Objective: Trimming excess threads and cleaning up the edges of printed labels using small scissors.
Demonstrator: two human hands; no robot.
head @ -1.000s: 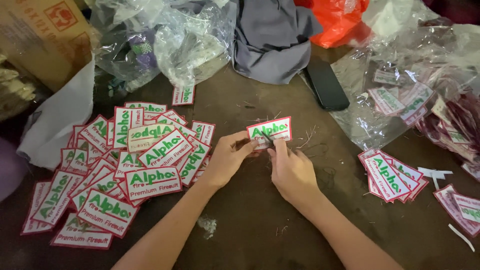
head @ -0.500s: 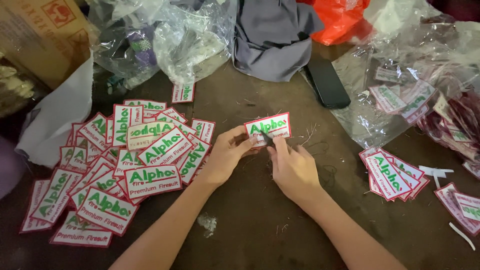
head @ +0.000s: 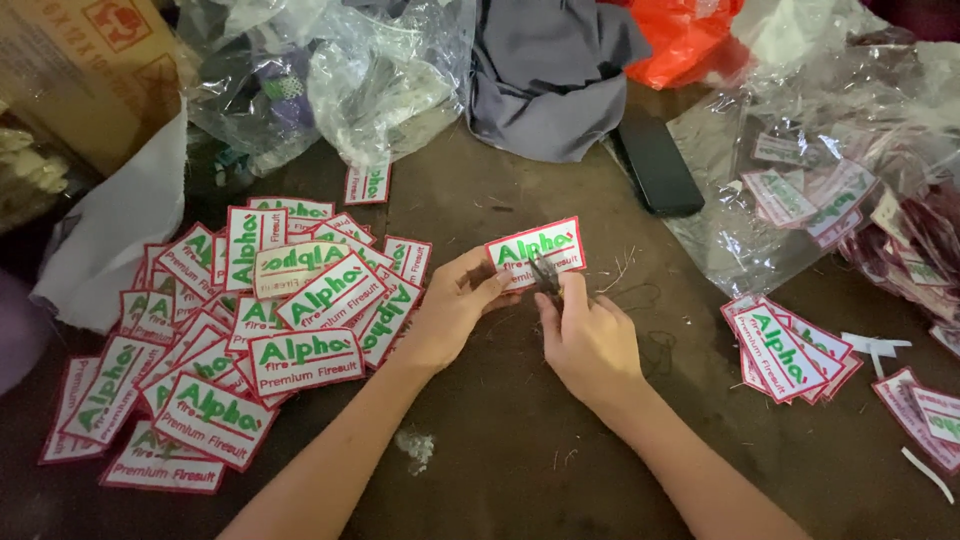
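Over the middle of the dark brown bench (head: 520,440), both hands work on one rectangular embroidered patch with a white field, red stitched border and green lettering (head: 535,252). The left hand (head: 455,310) pinches its lower left edge between thumb and fingers, tilting the face up toward the camera so the border can be seen. The right hand (head: 588,338) is closed around a small dark metal snipping tool (head: 545,275) whose tip meets the patch's lower edge, probably to trim loose thread; pale thread scraps (head: 620,272) lie just beside it.

Left of the hands, a loose heap of matching cloth patches (head: 250,330) overlaps in every direction. A smaller, squarer stack of the same patches (head: 785,350) sits to the right, apart from the heap, apparently to keep two lots separate. Crinkled clear plastic bags (head: 330,70) and a rumpled grey cloth (head: 560,70) crowd the far edge, beside a flat black rectangular case (head: 655,165), smooth against the soft fabric.
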